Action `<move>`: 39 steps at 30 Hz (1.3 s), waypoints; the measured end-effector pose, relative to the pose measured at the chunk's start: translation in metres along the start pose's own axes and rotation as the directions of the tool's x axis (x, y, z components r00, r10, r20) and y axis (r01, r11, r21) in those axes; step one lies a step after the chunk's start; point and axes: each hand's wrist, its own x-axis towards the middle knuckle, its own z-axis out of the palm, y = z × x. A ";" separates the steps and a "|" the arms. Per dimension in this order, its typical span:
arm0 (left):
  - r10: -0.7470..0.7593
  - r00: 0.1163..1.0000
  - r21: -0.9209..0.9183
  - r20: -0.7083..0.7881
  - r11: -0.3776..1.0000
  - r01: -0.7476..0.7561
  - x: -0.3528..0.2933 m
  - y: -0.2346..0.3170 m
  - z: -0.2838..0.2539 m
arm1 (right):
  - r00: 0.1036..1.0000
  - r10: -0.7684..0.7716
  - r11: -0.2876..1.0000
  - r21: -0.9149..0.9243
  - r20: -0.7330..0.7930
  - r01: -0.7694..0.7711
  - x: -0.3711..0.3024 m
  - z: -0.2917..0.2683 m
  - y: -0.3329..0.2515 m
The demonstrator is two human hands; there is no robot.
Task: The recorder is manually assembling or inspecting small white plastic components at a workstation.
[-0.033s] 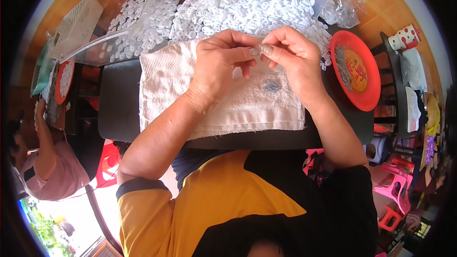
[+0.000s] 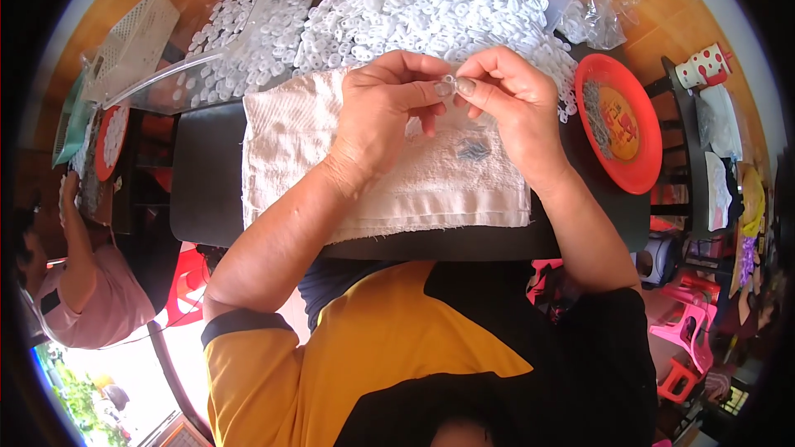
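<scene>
My left hand and my right hand meet above a folded pale towel. My left thumb and fingers pinch a small white ring-shaped piece. The right thumb and forefinger are pressed together at its right side; anything they grip there is hidden. Below the right fingers, a little heap of thin grey metal pieces lies on the towel. Just past both hands spreads a big pile of white ring-shaped plastic pieces.
To the right stands a red plate with more thin metal pieces. A clear plastic bin and a white perforated basket are at the left. Another person sits beyond the dark table's left side. Pink stools stand at right.
The ring-shaped piece between my fingertips shows a little more plainly now. Both hands have otherwise kept their place and pinch.
</scene>
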 end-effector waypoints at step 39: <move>0.039 0.994 0.105 -0.099 0.994 -0.029 -0.006 0.002 0.003 | 0.964 -0.261 0.825 -0.505 0.058 0.254 0.004 0.003 0.009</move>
